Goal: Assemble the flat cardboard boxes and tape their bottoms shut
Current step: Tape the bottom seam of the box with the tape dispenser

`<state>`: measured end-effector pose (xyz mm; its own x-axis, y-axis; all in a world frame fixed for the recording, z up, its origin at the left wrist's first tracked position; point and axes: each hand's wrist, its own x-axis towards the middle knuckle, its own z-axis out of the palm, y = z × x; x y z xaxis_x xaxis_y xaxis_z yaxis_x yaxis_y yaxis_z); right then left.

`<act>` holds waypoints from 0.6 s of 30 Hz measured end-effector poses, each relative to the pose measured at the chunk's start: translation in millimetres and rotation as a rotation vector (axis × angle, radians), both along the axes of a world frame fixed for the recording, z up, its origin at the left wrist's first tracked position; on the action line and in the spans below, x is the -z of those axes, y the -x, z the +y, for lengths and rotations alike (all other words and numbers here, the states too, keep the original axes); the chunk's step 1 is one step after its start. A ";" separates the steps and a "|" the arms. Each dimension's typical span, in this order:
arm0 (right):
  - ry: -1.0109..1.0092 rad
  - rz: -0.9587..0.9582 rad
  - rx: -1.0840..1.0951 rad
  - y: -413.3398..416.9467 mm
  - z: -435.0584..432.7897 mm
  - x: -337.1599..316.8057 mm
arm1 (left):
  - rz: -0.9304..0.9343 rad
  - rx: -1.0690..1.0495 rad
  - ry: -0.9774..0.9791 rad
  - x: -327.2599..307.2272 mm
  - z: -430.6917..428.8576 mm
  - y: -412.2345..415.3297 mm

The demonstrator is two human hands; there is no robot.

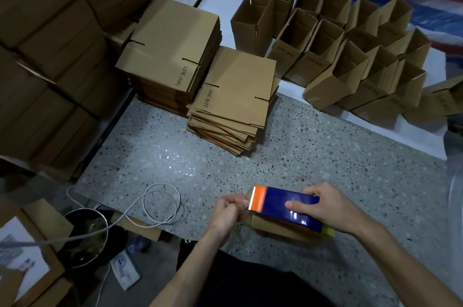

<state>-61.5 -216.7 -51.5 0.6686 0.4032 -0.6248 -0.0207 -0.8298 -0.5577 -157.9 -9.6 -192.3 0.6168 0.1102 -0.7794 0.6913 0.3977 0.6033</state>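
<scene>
Both hands are occupied: tape dispenser (288,206) is gripped by right hand (325,206); its tape end is pinched by left hand (226,210).

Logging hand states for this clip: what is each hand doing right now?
Left hand: closed, pinching the tape end at the orange cutter.
Right hand: closed around the blue tape dispenser.

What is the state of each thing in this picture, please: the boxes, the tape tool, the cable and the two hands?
Two stacks of boxes: flat, not yet folded.
Open boxes: assembled, tops open, packed close together and leaning.
Tape dispenser: held above the floor, toothed orange end toward the left hand.
Left hand: pinching the tape end at the blade.
Right hand: gripping the dispenser body.
White cable: loose, looped on the floor.
</scene>
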 end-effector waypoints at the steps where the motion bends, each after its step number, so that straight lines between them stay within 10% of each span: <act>1: 0.009 0.005 0.005 0.3 -3.4 -1.7 | 0.005 -0.016 0.004 0.6 -3.1 1.1; 18: 0.265 -0.080 -0.004 10.1 -45.7 -3.0 | 0.031 0.209 -0.135 29.3 -15.2 12.3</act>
